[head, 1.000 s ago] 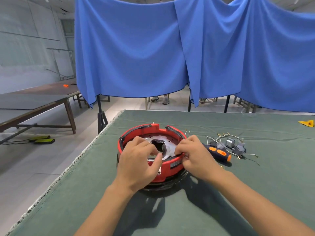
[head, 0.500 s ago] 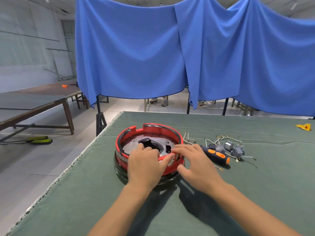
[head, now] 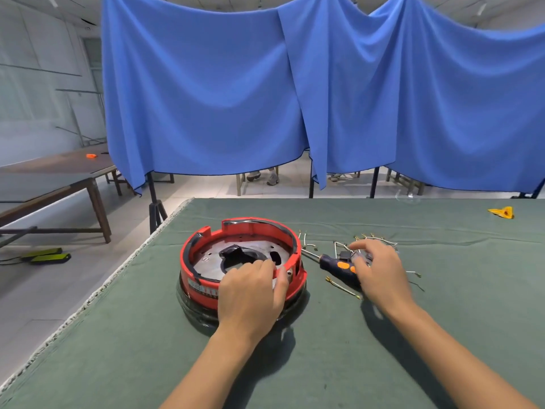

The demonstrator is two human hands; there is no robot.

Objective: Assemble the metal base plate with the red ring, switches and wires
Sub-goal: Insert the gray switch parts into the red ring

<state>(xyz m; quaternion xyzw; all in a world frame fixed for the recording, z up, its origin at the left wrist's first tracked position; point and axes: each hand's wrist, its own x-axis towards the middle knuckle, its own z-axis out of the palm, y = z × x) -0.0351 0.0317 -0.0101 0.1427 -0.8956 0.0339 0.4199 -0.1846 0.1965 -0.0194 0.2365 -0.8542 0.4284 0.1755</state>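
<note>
Head view: the metal base plate (head: 213, 262) sits inside the red ring (head: 241, 290) near the table's left edge, and my left hand (head: 250, 293) still grips the ring's near wall. My right hand (head: 379, 273), on the rim half a second ago, has crossed over the screwdriver (head: 336, 265) to the switches and wires (head: 348, 255); fingers curled, nothing clearly pinched yet. Seating looks done; fetching a switch comes next.
</note>
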